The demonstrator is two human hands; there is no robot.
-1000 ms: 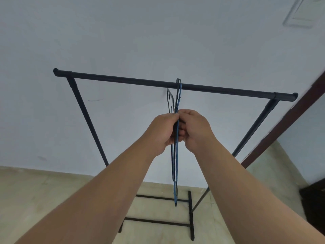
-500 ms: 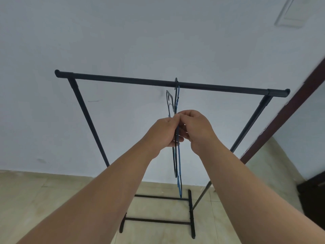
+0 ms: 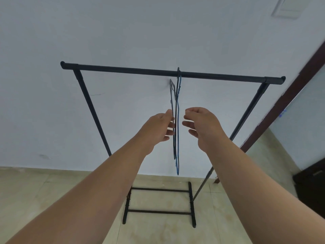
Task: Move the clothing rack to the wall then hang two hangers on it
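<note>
- Head view: the two hands that were clasped together around the hangers a second ago have now come apart, one to each side.
- The right hand [image 3: 204, 126] is clear of them, fingers loosely curled and spread, holding nothing.
- The left hand [image 3: 159, 129] is open too, but its fingertips look to be brushing the black hanger [image 3: 173, 120]; whether they pinch it I cannot tell.
- Both hangers hang from the rail of the clothing rack [image 3: 133, 70], a little right of its middle, the blue hanger [image 3: 177, 138] just beside the black one.
- I judge the hanging is as good as done, since the rack stands close against the wall [image 3: 123, 32].
- The hangers are seen edge-on, their flat faces turned left and right along the rail, and so they appear long up and down; the rail itself runs side to side.
</note>
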